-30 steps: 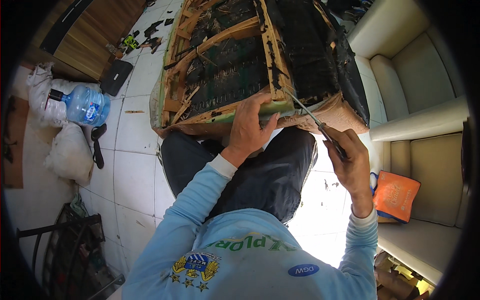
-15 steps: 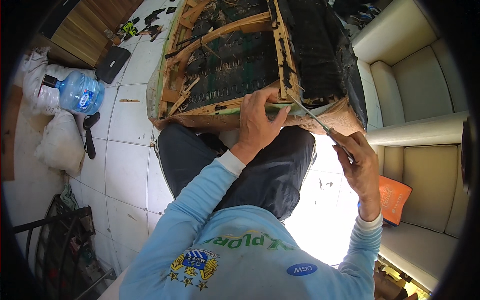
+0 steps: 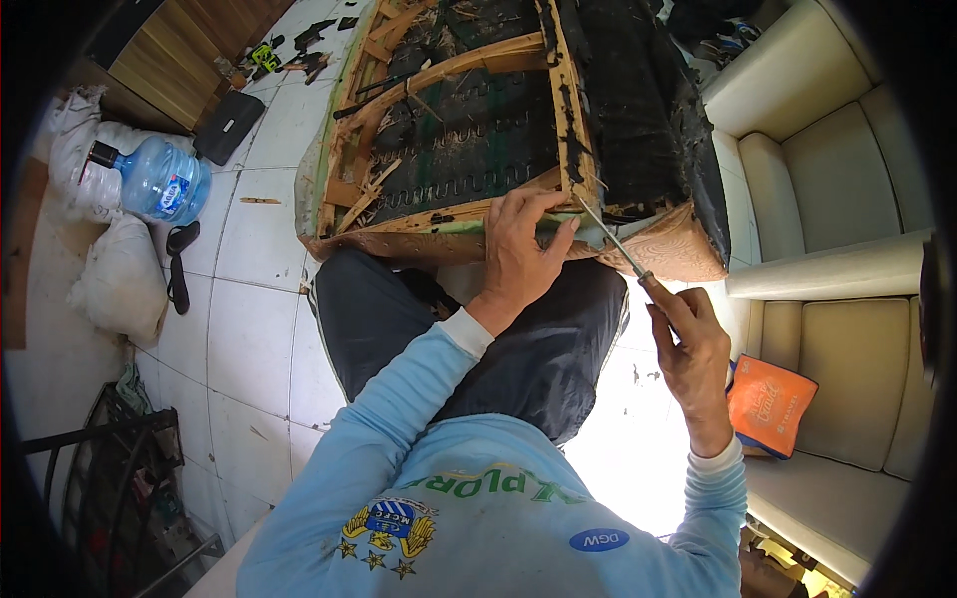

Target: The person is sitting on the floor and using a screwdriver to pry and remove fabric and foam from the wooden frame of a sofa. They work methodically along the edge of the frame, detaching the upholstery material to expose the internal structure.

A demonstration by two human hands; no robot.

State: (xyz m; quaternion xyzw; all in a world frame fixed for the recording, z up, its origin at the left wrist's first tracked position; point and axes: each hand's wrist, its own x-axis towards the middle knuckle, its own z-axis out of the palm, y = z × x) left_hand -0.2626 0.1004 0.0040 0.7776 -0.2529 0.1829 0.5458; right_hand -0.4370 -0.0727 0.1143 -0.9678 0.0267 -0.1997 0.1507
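Observation:
An upturned sofa frame (image 3: 564, 110) of bare wood, with dark fabric and zigzag springs inside, lies in front of my knees. My left hand (image 3: 522, 249) grips its near rail beside the right corner, fingers bent over the edge and thumb apart on the near side. A screwdriver (image 3: 620, 245) with a long thin metal shaft is in my right hand (image 3: 690, 344), fingers wrapped round the handle. Its tip meets the wood at the corner, just right of my left fingers. Loose brown upholstery (image 3: 678, 246) hangs along the frame's front edge.
At left stand a blue water bottle (image 3: 164, 181), white sacks (image 3: 122, 274) and a black sandal (image 3: 179, 269) on white tiles. A beige sofa (image 3: 847, 369) lines the right side, with an orange bag (image 3: 770, 407) against it. A black metal rack (image 3: 110, 488) is at lower left.
My right hand has shifted down and slightly left with the screwdriver, whose tip stays at the frame corner. My left hand has barely moved.

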